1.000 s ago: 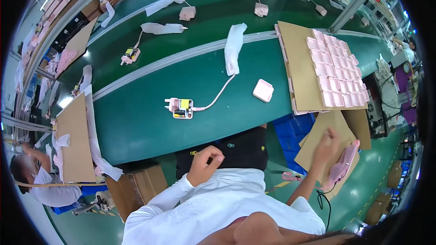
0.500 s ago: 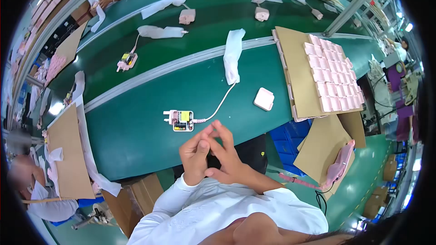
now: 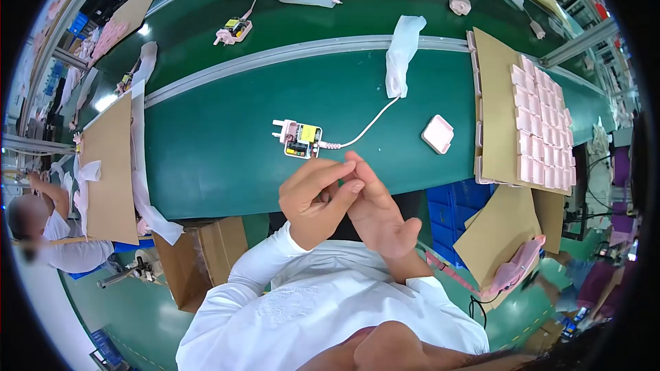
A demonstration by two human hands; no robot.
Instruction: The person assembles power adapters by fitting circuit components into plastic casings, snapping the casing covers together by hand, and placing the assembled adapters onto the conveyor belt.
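My left hand (image 3: pixel 316 200) and my right hand (image 3: pixel 379 216) meet just over the near edge of the green bench. The left thumb and fingers are closed in a pinch at the right hand's fingertips; whether something small is between them I cannot make out. My right hand has its fingers stretched out and its thumb apart. Just beyond them lies an opened plug charger (image 3: pixel 300 139), its circuit parts showing in a pale pink casing. Its white cable (image 3: pixel 371 124) runs to a white wrapped bundle (image 3: pixel 404 58). To the right lies a pale pink casing cover (image 3: pixel 438 135).
Cardboard sheets (image 3: pixel 496 106) at the right carry rows of pink covers (image 3: pixel 543 127). Behind a metal rail, another opened charger (image 3: pixel 232 31) lies on the belt (image 3: pixel 309 24). A cardboard panel (image 3: pixel 106 165) stands left, with a co-worker (image 3: pixel 69 233) beyond it. Blue crates (image 3: pixel 450 213) sit below the bench.
The camera view has shifted, so the bench things appear higher and further right. My hands remain together; the right hand has turned, showing more palm with its thumb outward.
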